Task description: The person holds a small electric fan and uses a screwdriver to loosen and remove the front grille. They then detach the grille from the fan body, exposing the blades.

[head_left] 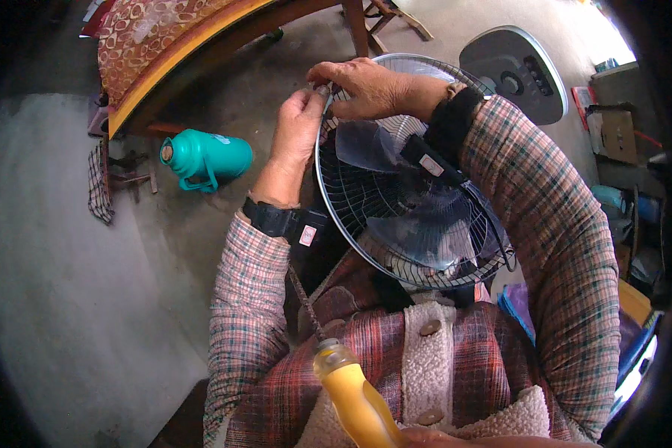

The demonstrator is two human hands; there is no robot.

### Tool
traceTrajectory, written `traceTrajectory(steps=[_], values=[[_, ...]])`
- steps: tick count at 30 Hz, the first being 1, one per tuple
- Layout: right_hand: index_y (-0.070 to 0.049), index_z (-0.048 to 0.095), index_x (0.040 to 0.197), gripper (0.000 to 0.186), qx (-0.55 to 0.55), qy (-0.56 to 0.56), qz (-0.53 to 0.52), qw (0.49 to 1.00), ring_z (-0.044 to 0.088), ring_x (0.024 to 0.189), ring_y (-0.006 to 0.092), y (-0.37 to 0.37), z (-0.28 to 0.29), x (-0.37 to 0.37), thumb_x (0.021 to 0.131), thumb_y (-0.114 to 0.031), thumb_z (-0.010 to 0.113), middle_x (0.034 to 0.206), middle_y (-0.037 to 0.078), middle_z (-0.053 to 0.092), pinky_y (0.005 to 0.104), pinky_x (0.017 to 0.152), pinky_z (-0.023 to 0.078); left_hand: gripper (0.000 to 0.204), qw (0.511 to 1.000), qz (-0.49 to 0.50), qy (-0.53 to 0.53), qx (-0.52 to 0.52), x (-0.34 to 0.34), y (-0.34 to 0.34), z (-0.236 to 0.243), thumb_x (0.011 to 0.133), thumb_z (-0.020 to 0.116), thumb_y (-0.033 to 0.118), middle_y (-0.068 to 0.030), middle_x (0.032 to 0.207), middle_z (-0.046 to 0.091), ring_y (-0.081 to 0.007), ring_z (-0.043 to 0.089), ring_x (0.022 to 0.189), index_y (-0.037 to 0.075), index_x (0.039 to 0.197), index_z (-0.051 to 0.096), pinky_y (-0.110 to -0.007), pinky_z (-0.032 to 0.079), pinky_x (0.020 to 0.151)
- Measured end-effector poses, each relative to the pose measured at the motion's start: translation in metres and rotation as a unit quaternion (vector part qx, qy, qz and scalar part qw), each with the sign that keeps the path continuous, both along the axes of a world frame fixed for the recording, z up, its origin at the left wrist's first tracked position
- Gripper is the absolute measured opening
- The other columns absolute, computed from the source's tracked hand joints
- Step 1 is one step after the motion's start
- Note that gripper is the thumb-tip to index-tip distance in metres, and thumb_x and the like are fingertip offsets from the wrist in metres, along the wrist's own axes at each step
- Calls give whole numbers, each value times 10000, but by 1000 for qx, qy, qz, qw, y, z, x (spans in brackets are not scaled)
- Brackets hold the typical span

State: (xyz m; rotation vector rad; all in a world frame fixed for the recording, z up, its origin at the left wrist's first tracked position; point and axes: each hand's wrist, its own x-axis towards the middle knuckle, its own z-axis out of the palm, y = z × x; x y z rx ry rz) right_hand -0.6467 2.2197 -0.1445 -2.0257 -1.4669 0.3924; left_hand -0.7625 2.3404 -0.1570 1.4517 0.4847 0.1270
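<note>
A round fan head with a wire guard (351, 224) and see-through blades (418, 239) rests against my lap. At the guard's far left rim my left hand (299, 127) is closed, thumb and fingers pinched on the edge. My right hand (373, 88) reaches over the guard to the same spot, its fingers bent and closed on the rim beside the left fingertips. Whatever small part lies between the fingertips is hidden. Close to the camera, a screwdriver (358, 403) with a yellow handle juts up from the lower edge, held by neither hand.
On the floor at left is a teal thermos flask (220, 158) with a cork. A table (164, 45) with a patterned red cloth stands at the far left. Beyond the fan lies a grey fan base (511, 71). Cardboard boxes (616, 134) and bundles line the right side.
</note>
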Motion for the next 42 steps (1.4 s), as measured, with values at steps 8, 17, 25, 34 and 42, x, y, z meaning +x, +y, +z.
traceTrajectory(steps=[8,17,25,34,42], values=[[-60,513,1201,529,-16,11,6,1000,590,1023,355,0,4,0,714,-244,606,1068,196,627,418,922,450,276,998,-20,-11,-50,4,1,-2,916,564,246,-42,834,593,-91,543,738,-20,980,600,-233,449,642],[-25,544,1171,375,76,113,34,990,590,1047,263,-15,22,13,847,-206,594,1098,156,620,354,939,450,283,999,-33,21,21,3,5,-4,896,575,248,-58,809,597,-114,541,735,-28,952,607,-252,446,653],[-35,577,1168,301,45,165,-123,978,607,894,217,-101,122,7,930,-210,519,1067,145,623,336,844,503,249,998,-52,35,-13,1,5,2,900,576,287,-4,618,524,-64,455,466,63,799,535,-198,377,417],[-38,610,949,214,14,103,-69,992,621,913,276,-222,110,-124,748,38,605,960,119,627,372,796,501,271,998,-61,30,-11,-1,3,3,893,600,318,8,620,522,-27,425,445,84,775,531,-165,353,388],[-73,634,922,257,14,-97,-128,987,590,923,274,-266,65,-200,684,-130,712,1001,79,606,384,757,476,293,996,-83,-4,26,-3,6,-1,887,607,350,9,645,526,-40,448,484,69,833,547,-179,354,411]])
